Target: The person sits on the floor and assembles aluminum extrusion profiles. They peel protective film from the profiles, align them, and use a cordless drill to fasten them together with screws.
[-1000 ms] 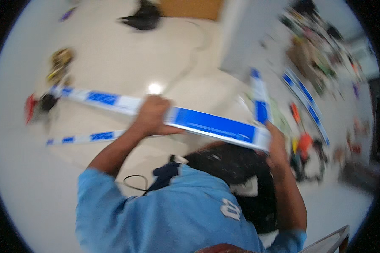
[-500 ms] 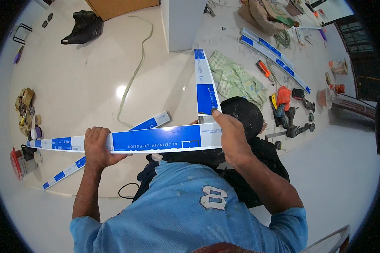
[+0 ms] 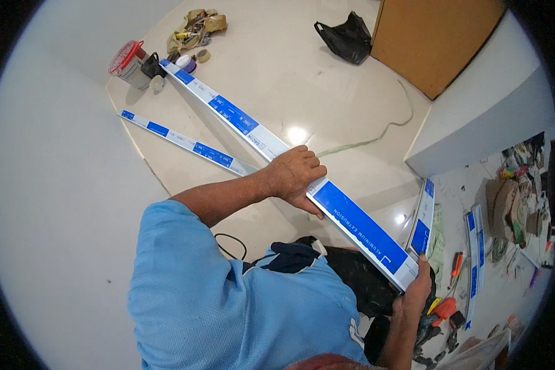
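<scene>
A long aluminium profile [image 3: 356,221], covered in blue and white film, runs slantwise across the view. My left hand [image 3: 295,174] is closed around it near mid-length. At its near right end, my right hand [image 3: 417,285] grips the corner, where a shorter filmed profile [image 3: 424,213] meets it at an angle. The right fingers are partly hidden beneath. How the two pieces are joined cannot be seen. Another filmed profile [image 3: 185,142] lies lower down, to the left, partly hidden by my left forearm.
At the far left stand a red-lidded bucket [image 3: 129,65] and tape rolls [image 3: 186,63]. A black bag [image 3: 345,38] lies by a brown panel [image 3: 435,46]. To the right are more profiles [image 3: 473,265], an orange-handled tool [image 3: 457,264] and power tools [image 3: 453,320]. A wall corner [image 3: 475,123] juts in.
My view has turned left, so the room and the profiles appear rotated, with the tools farther right and lower. Both hands keep their grip on the long profile and its corner.
</scene>
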Demonstrator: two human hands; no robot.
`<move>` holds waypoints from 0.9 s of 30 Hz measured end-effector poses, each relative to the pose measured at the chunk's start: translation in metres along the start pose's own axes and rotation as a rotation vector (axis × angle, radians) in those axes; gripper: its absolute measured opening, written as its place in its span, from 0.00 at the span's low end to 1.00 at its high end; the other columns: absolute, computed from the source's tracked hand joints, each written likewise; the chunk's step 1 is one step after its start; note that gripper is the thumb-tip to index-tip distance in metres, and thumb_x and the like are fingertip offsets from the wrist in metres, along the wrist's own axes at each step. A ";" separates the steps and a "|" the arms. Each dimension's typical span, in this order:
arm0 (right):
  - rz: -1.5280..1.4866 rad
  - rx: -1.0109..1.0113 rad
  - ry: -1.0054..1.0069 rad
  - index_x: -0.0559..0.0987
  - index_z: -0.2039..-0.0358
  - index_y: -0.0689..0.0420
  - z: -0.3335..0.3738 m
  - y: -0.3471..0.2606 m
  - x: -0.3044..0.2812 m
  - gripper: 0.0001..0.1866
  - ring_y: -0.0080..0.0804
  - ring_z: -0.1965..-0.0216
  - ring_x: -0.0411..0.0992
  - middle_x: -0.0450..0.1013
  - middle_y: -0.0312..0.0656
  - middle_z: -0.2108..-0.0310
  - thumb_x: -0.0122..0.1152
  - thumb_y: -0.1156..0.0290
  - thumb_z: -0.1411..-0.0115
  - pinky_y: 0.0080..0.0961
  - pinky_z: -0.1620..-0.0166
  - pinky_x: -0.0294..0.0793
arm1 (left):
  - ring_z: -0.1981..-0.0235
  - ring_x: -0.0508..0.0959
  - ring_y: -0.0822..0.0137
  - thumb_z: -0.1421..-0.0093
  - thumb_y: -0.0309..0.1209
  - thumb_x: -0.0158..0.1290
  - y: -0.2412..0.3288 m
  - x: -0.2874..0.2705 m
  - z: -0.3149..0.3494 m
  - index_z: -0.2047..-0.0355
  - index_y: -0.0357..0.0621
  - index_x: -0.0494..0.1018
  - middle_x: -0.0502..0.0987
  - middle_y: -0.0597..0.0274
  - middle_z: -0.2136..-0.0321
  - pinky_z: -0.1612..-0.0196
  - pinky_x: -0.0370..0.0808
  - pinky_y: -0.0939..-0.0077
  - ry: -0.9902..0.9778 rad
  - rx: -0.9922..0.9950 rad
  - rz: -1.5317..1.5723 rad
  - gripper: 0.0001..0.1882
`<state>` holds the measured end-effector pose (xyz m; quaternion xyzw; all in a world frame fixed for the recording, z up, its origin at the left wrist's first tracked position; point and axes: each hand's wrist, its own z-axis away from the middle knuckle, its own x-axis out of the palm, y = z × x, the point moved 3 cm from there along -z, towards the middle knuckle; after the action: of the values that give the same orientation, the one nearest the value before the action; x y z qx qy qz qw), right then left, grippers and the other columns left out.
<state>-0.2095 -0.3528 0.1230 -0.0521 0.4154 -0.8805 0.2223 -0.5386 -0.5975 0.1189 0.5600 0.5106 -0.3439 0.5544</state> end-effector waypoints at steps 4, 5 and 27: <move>0.020 -0.039 -0.061 0.80 0.46 0.61 0.002 0.009 0.013 0.26 0.36 0.70 0.83 0.83 0.43 0.63 0.59 0.49 0.28 0.33 0.74 0.80 | 0.68 0.78 0.54 0.58 0.73 0.72 -0.006 0.001 0.019 0.67 0.41 0.77 0.77 0.54 0.72 0.58 0.73 0.58 0.075 0.015 -0.065 0.44; 0.021 -0.030 -0.070 0.80 0.46 0.62 0.003 0.010 0.016 0.26 0.36 0.69 0.83 0.83 0.45 0.61 0.59 0.50 0.27 0.33 0.70 0.82 | 0.68 0.78 0.53 0.58 0.73 0.72 -0.008 0.002 0.019 0.67 0.41 0.76 0.77 0.54 0.72 0.58 0.73 0.57 0.055 0.005 -0.076 0.44; 0.272 -0.063 -0.028 0.79 0.66 0.68 0.040 0.038 0.034 0.31 0.52 0.66 0.80 0.78 0.61 0.69 0.59 0.46 0.27 0.47 0.57 0.77 | 0.46 0.84 0.46 0.31 0.50 0.62 0.102 0.138 -0.169 0.38 0.25 0.70 0.82 0.37 0.46 0.39 0.79 0.50 -0.893 -1.005 1.773 0.38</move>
<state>-0.2156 -0.4164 0.1172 -0.0145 0.4427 -0.8281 0.3435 -0.4382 -0.3930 0.0398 0.2644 -0.2346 0.2492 0.9016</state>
